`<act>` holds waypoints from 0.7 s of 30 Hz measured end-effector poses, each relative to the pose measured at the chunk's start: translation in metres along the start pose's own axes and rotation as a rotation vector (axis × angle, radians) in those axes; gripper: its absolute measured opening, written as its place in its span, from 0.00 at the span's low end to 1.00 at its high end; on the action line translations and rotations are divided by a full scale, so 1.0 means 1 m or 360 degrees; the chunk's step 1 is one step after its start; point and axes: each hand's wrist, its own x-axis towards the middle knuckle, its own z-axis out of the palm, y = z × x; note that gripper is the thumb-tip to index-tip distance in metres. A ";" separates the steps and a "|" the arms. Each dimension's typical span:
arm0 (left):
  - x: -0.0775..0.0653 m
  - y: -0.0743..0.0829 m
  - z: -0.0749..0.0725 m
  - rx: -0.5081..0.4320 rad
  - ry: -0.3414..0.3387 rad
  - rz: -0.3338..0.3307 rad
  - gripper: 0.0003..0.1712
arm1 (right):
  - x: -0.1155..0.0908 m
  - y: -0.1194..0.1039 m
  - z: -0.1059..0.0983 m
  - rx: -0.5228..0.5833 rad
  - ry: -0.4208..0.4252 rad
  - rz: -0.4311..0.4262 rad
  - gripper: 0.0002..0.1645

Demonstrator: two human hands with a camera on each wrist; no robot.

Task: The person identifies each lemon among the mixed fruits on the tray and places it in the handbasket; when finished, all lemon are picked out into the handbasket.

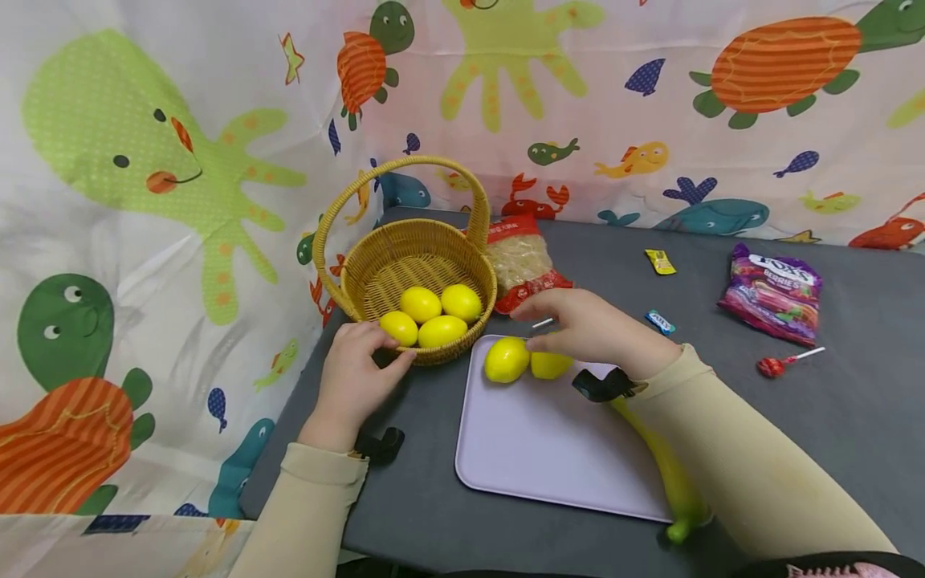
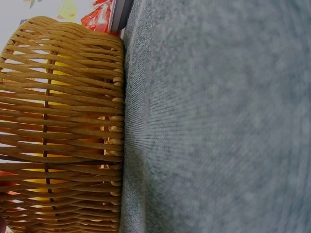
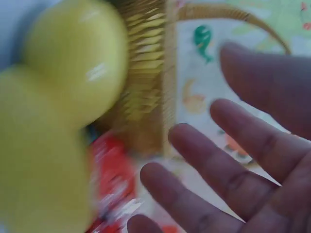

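Several yellow lemons [image 1: 442, 331] lie in a woven basket [image 1: 413, 234] with a tall arched handle. My left hand [image 1: 354, 373] holds the basket's near left rim, fingers over the edge beside a lemon. The basket's woven side [image 2: 63, 111] fills the left of the left wrist view. Above the far edge of a pale purple tray [image 1: 549, 449], my right hand [image 1: 585, 325] has its fingers spread, with nothing in its grasp. Two more lemons sit side by side on the tray: the left lemon [image 1: 507, 360] shows whole, while the right lemon [image 1: 551, 365] is partly hidden under the hand.
A long yellow-green vegetable [image 1: 668, 474] lies across the tray's right side, partly behind my right forearm. Behind the tray is a red-and-clear food bag [image 1: 516, 261]. To the right are a purple candy bag [image 1: 773, 293], a lollipop [image 1: 773, 367] and small yellow [image 1: 660, 262] and blue wrapped sweets [image 1: 660, 322].
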 end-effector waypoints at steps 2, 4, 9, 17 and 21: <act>0.000 0.000 0.000 0.0006 -0.0006 -0.0012 0.14 | -0.006 0.012 0.004 -0.0061 -0.0039 0.0041 0.25; 0.000 0.000 -0.001 -0.0001 -0.0006 -0.0020 0.14 | -0.010 0.021 0.007 -0.0110 -0.0065 0.0065 0.26; 0.001 0.001 -0.001 -0.0024 0.0003 -0.0020 0.14 | -0.016 0.032 0.015 -0.0240 -0.0067 0.0003 0.25; 0.001 0.001 -0.001 -0.0031 0.0003 -0.0023 0.14 | -0.017 0.037 0.023 -0.0274 -0.0087 -0.0031 0.27; 0.001 0.001 0.000 -0.0026 0.0003 -0.0021 0.14 | -0.015 0.040 0.021 -0.0200 -0.0118 -0.0042 0.27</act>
